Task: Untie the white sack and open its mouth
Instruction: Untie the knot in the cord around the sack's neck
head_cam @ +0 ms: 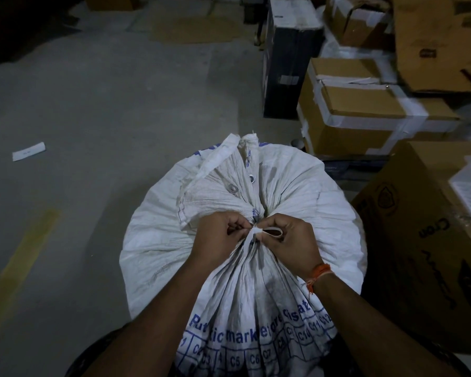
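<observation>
**Knot not undone yet, sack's tied tight**

Head view only, so one angle to go on. Sack (256, 240) sits on the floor (93, 118) right in front of the person, fat and full, its neck bunched together in the middle. Tie (267, 232) is a flat white strip cinched around that neck, with one loop sticking out to the right.

Left hand (215, 235) has its fingers curled in, pinching at the knot or the gathered cloth beside it; can't tell which exactly. Right hand (291, 240) is clenched on the tie, with the loop poking out over its fingers. Both hands are touching the neck, nearly knuckle to knuckle.

Progress, I'd say: barely started. The neck looks fully gathered, so the knot has yet to come loose, and the mouth isn't open at all. All the unwinding and spreading is left.

As for what's inside, no idea, the cloth hides everything. Boxes (365, 110) stacked on the right are taped closed too, contents unseen.
</observation>
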A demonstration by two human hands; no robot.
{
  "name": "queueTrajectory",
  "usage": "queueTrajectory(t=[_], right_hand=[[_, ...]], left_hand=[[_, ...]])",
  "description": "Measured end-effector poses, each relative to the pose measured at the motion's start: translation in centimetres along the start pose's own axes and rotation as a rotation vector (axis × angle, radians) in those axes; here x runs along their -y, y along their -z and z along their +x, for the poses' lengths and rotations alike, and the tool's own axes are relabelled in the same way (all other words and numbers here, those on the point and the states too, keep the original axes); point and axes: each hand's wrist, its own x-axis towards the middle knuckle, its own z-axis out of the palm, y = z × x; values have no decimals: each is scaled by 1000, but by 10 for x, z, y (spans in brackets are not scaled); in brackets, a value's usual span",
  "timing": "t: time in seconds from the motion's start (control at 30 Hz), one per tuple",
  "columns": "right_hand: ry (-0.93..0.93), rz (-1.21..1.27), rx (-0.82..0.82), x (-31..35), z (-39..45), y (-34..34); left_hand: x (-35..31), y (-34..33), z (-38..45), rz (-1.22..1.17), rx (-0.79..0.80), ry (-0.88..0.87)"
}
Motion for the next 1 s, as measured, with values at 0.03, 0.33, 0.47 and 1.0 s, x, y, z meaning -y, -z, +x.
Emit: queueTrajectory(t=[0.03,0.33,0.47,1.0], right_hand=[[-1,0,-2,0,0,0],[-1,-11,-4,2,1,1],[-3,-16,-6,2,0,1],[-13,-3,-9,6,0,2]], left_hand=[[-2,-2,-1,1,-5,-3],[-1,6,-1,12,-17,12],[-2,8,-1,6,-31,16],[-2,2,-2,-14,-51,43]])
